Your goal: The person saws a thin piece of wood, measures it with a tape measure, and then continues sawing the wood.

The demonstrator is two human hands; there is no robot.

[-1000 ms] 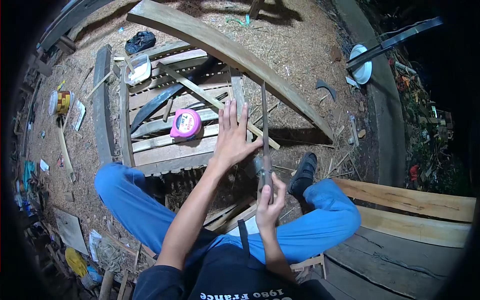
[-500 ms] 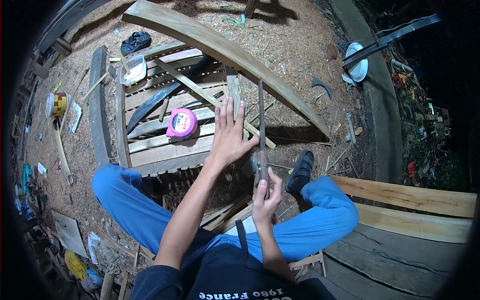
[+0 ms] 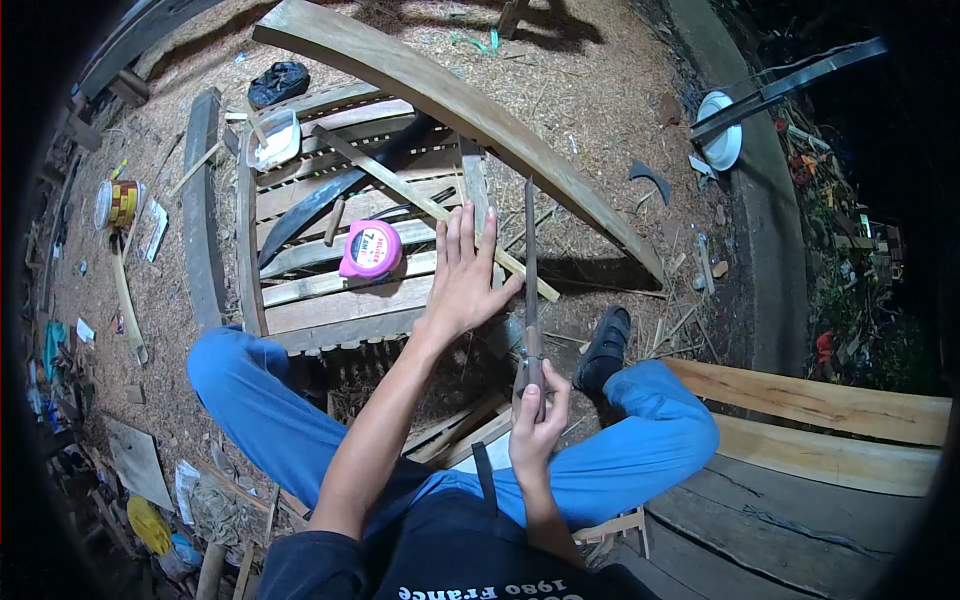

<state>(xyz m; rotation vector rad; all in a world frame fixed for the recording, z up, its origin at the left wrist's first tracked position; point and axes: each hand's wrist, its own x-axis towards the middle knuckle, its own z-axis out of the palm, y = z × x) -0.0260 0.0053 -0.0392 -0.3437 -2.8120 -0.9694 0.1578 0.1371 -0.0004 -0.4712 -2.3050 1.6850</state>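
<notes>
My left hand (image 3: 464,275) lies flat with fingers stretched out, pressing on a thin wooden strip (image 3: 385,180) that slants across a slatted wooden bench (image 3: 345,312). My right hand (image 3: 538,425) is wrapped round the brown handle of a handsaw (image 3: 531,260). Its narrow blade shows almost edge-on, pointing away from me, beside the left thumb and close to the strip's right end. Whether the teeth touch the strip I cannot tell. A pink tape measure (image 3: 371,250) rests on the slats left of my left hand.
Beyond the blade a long curved beam (image 3: 450,105) crosses the view. On the bench are a plastic container (image 3: 276,145) and a dark curved piece (image 3: 310,215). Planks (image 3: 810,400) lie at the right. Behind the bench is a black plastic bag (image 3: 278,84); shavings cover the ground.
My right hand has drawn the saw back a little toward my body, so its tip sits lower. The left hand stays pressed on the strip. The whole view has shifted slightly.
</notes>
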